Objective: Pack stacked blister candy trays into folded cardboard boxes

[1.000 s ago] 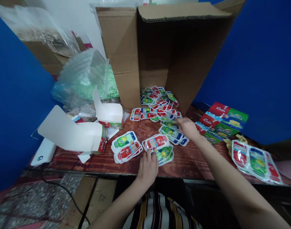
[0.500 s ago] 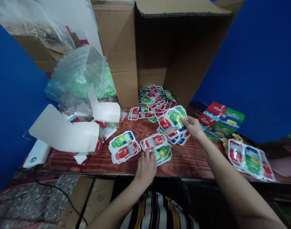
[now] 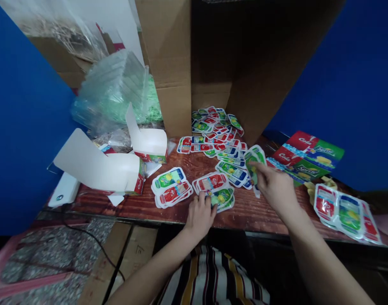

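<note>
My right hand [image 3: 274, 188] grips a red-and-green printed packet [image 3: 255, 160] and holds it on edge above the wooden table [image 3: 149, 207]. My left hand [image 3: 200, 214] rests with curled fingers on a small stack of the same packets [image 3: 216, 189] near the table's front edge. A second stack of packets [image 3: 171, 186] lies just left of it. Several loose packets [image 3: 217, 135] spill from the mouth of a big cardboard box [image 3: 177, 67] behind.
An open white carton [image 3: 98, 165] lies at the left, with a clear plastic bag [image 3: 114, 93] of green material behind it. Flat Cola and Sprite cartons [image 3: 305, 156] and more packets [image 3: 346, 214] lie at the right. Blue panels flank both sides.
My right hand picked a packet from the loose pile, lifted it and drew it back toward me, turning it on edge. My left hand stayed on the front stack.
</note>
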Demonstrator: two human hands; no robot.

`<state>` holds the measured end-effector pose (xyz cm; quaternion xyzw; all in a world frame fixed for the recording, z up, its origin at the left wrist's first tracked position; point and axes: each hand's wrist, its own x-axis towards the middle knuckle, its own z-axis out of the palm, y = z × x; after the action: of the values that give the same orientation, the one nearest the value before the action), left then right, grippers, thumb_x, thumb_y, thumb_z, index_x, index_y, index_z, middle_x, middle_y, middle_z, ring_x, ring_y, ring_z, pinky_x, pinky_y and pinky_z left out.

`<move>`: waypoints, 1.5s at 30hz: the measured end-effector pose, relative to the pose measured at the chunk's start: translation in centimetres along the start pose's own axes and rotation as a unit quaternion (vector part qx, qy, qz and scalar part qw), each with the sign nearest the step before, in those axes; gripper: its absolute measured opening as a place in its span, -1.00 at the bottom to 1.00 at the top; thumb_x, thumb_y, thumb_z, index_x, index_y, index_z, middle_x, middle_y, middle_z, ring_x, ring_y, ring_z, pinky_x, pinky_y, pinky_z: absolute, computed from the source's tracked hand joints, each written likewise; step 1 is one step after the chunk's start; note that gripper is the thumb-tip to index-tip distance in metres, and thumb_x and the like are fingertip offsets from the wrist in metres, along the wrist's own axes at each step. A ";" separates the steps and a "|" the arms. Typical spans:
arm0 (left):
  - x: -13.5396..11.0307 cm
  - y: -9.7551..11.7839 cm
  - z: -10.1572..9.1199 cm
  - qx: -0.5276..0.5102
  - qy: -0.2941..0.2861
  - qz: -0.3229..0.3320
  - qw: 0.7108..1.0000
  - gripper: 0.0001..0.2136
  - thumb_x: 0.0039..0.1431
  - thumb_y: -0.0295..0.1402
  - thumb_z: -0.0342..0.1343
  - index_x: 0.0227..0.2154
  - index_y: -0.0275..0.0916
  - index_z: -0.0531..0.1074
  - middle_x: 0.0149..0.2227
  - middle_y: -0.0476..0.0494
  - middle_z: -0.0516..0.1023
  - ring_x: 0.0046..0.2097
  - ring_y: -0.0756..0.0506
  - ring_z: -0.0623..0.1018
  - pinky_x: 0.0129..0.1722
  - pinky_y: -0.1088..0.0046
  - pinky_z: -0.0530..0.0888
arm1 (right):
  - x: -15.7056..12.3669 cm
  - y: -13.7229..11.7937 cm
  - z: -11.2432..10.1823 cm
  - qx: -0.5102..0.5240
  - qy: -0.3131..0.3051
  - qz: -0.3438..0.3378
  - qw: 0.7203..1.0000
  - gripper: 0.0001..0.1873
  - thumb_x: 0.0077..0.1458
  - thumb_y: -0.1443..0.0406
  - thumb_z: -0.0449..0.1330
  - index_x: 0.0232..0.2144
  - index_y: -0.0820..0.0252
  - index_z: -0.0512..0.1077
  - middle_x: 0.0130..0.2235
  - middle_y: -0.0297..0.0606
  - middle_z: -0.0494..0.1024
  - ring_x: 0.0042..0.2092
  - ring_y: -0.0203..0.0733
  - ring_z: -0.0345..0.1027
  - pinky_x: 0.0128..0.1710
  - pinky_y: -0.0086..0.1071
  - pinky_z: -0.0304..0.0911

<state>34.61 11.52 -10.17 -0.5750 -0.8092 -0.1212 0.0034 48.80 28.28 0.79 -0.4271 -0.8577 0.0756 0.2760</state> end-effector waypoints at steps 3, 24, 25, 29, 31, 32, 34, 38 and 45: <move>0.0 0.1 -0.2 0.006 -0.006 -0.004 1.000 -0.68 0.31 -0.19 -0.14 -0.10 -0.26 0.40 -0.01 -0.27 0.38 -0.11 -0.22 0.46 -0.19 0.25 0.49 | 0.4 -0.7 0.0 0.113 -0.054 0.030 0.992 -0.63 0.15 0.22 0.04 -0.11 0.19 0.55 -0.45 -0.24 0.55 -0.53 -0.25 0.32 -0.54 -0.41 0.12; -0.8 -1.8 -0.9 -0.242 -0.002 0.001 0.970 -0.67 0.10 -0.55 -0.03 -0.06 -0.22 0.38 0.07 -0.24 0.33 0.10 -0.18 0.39 0.10 0.26 0.38 | -12.9 -6.4 10.6 0.395 -0.060 0.233 0.886 -0.14 0.10 -0.01 0.14 0.31 0.28 0.01 0.23 0.00 0.29 0.23 0.02 0.18 0.22 -0.07 0.07; -0.9 -1.9 -1.0 -0.262 0.006 -0.007 0.965 -0.68 0.08 -0.59 -0.04 -0.12 -0.21 0.39 0.04 -0.22 0.36 0.08 -0.15 0.41 0.09 0.29 0.39 | -13.0 -6.4 10.7 0.371 -0.061 0.220 0.900 -0.15 0.11 -0.01 0.14 0.31 0.30 0.02 0.23 0.02 0.28 0.23 0.03 0.17 0.22 -0.07 0.07; -1.6 -1.9 -1.4 -0.245 0.057 -0.071 0.965 -0.80 0.12 -0.59 -0.08 -0.28 -0.24 0.38 -0.27 -0.16 0.46 -0.18 -0.12 0.51 -0.14 0.31 0.50 | -13.2 -6.5 10.8 0.283 -0.087 0.193 0.935 -0.15 0.14 0.01 0.09 0.30 0.44 0.01 -0.04 0.07 0.52 -0.07 0.03 0.42 -0.08 -0.16 0.32; -1.6 -1.5 -1.5 -0.186 0.102 -0.043 0.976 -0.83 0.18 -0.53 -0.07 -0.24 -0.27 0.38 -0.27 -0.21 0.46 -0.17 -0.17 0.49 -0.15 0.26 0.49 | -13.2 -6.5 10.6 0.260 -0.119 0.198 0.938 -0.15 0.15 0.03 0.05 0.30 0.51 0.00 -0.35 -0.13 0.56 -0.40 -0.11 0.41 -0.37 -0.29 0.31; -1.4 -1.3 -1.6 -0.157 0.116 -0.003 0.981 -0.82 0.21 -0.49 -0.06 -0.17 -0.28 0.38 -0.19 -0.25 0.46 -0.10 -0.20 0.47 -0.10 0.22 0.47 | -13.2 -6.5 10.5 0.254 -0.136 0.197 0.937 -0.16 0.15 0.05 0.04 0.29 0.52 0.00 -0.48 -0.25 0.51 -0.51 -0.18 0.33 -0.48 -0.35 0.24; -0.5 -0.9 -1.7 -0.111 0.109 0.079 0.985 -0.74 0.25 -0.42 -0.06 -0.03 -0.28 0.35 -0.04 -0.30 0.42 0.01 -0.24 0.42 -0.02 0.17 0.43 | -13.0 -6.2 10.1 0.248 -0.154 0.187 0.938 -0.21 0.13 0.10 0.03 0.27 0.51 0.06 -0.59 -0.38 0.42 -0.62 -0.25 0.21 -0.57 -0.41 0.12; 2.1 -0.4 -1.7 -0.062 0.029 0.111 0.991 -0.75 0.31 -0.32 -0.12 -0.11 -0.26 0.42 -0.10 -0.24 0.46 -0.04 -0.22 0.45 -0.05 0.18 0.44 | -12.2 -5.0 9.1 0.272 -0.195 0.165 0.928 -0.34 0.10 0.11 0.02 0.16 0.41 0.26 -0.58 -0.36 0.46 -0.59 -0.25 0.27 -0.55 -0.42 0.13; 4.6 -0.4 -2.6 -0.020 -0.067 0.102 0.992 -0.77 0.30 -0.31 -0.07 -0.18 -0.26 0.45 -0.09 -0.25 0.47 -0.02 -0.24 0.46 -0.09 0.25 0.45 | -10.6 -2.4 6.2 0.159 -0.113 0.239 0.951 -0.39 0.16 -0.09 -0.02 0.06 0.21 0.29 -0.54 -0.33 0.49 -0.53 -0.14 0.40 -0.51 -0.38 0.17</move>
<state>32.29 15.19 -7.03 -0.6616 -0.7418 -0.0976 -0.0503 48.93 19.18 -7.84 -0.5586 -0.7330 0.3229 0.2153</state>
